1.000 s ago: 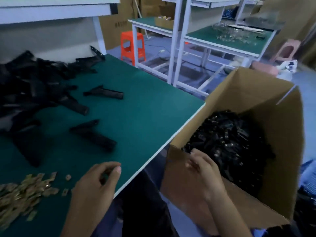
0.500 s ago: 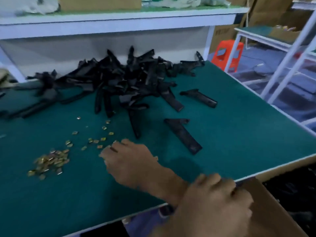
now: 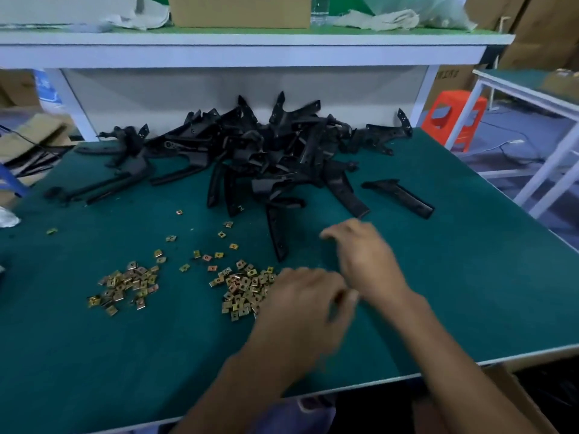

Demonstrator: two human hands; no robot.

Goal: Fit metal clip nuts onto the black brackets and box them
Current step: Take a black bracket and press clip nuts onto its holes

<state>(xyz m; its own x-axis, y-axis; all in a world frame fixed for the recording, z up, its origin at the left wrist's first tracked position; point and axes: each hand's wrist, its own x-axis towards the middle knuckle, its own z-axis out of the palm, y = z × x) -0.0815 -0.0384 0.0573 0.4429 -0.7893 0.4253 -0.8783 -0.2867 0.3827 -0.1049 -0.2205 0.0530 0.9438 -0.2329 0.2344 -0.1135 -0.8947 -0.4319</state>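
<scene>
1. Clip nuts (image 3: 242,286) lie in two brassy heaps on the green desk (image 3: 470,277), with strays scattered beyond them.
2. Black brackets (image 3: 266,151) are piled at the desk's back, and a few lie apart, nearer me.
3. My left fingers (image 3: 313,280) are curled over the right heap's edge. Blur hides whether they hold anything.
4. My right fingers (image 3: 338,233) are loosely spread and empty, just beside one loose bracket (image 3: 275,233).

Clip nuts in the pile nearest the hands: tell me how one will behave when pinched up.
The clip nuts look small, flat and metallic, so probably light and stiff. Lying flat on the green mat, one may slide rather than roll. Heaped and overlapping, neighbours could snag and lift along.
</scene>
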